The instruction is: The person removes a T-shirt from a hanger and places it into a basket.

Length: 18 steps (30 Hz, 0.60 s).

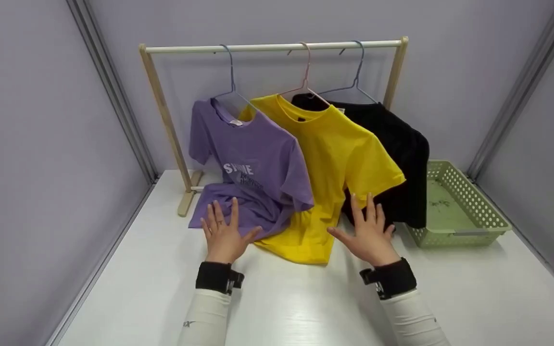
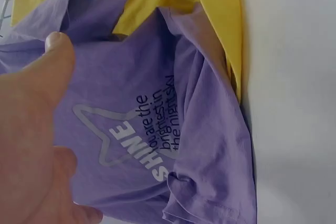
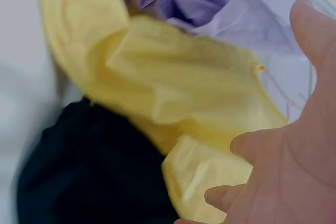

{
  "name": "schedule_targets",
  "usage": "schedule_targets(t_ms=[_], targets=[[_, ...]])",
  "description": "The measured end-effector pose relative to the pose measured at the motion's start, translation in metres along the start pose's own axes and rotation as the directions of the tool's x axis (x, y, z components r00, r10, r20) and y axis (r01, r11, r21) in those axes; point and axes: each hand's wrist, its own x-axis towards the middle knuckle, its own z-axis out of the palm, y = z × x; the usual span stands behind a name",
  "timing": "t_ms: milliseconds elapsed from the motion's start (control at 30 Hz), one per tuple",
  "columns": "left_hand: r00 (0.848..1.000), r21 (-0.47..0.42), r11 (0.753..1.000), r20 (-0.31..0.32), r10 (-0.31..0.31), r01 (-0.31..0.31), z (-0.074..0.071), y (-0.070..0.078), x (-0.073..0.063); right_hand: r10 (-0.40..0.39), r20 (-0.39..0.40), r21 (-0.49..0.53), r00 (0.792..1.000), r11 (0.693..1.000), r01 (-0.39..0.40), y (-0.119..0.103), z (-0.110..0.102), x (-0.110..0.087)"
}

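Three T-shirts hang on wire hangers from a rack [image 1: 267,48]. The purple T-shirt [image 1: 262,144], with white and dark print on its front, is at the left on a blue hanger [image 1: 232,72]. Beside it the yellow T-shirt [image 1: 327,144] hangs on a pink hanger [image 1: 307,67], and the black T-shirt [image 1: 397,144] on another blue hanger [image 1: 359,67], partly hidden behind the yellow one. My left hand [image 1: 224,235] has its fingers spread before the purple hem. My right hand [image 1: 369,235] is spread likewise before the yellow sleeve and black shirt. Neither hand holds anything.
A green perforated basket [image 1: 479,232] stands on the white table [image 1: 286,307] at the right, beside the black shirt. The rack has wooden side posts [image 1: 165,110] and feet. Grey walls [image 1: 36,144] with metal corner profiles enclose the table. The lower shirt parts lie folded on the tabletop.
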Motion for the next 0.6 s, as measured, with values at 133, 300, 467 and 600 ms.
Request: schedule_targets(t_ms=[133,300,467,600], targets=[[0.999,-0.028,0.999,0.021,-0.035,0.035,-0.006,-0.004,0.017,-0.050,-0.014,-0.001,0.999,0.999,0.050,-0.019,-0.003,0.011],[0.992,-0.138,0.985,0.086,-0.094,0.105,-0.014,-0.005,0.044,-0.105,-0.013,-0.003,0.994,0.995,0.104,-0.044,-0.015,0.035],[0.982,-0.275,0.946,0.123,-0.144,0.174,-0.024,-0.010,0.070,-0.157,0.005,0.035,0.988,0.987,0.156,-0.074,-0.030,0.066],[0.973,-0.417,0.882,0.159,-0.167,0.219,-0.034,-0.012,0.088,-0.189,-0.003,0.062,0.982,0.980,0.189,-0.100,-0.039,0.091]])
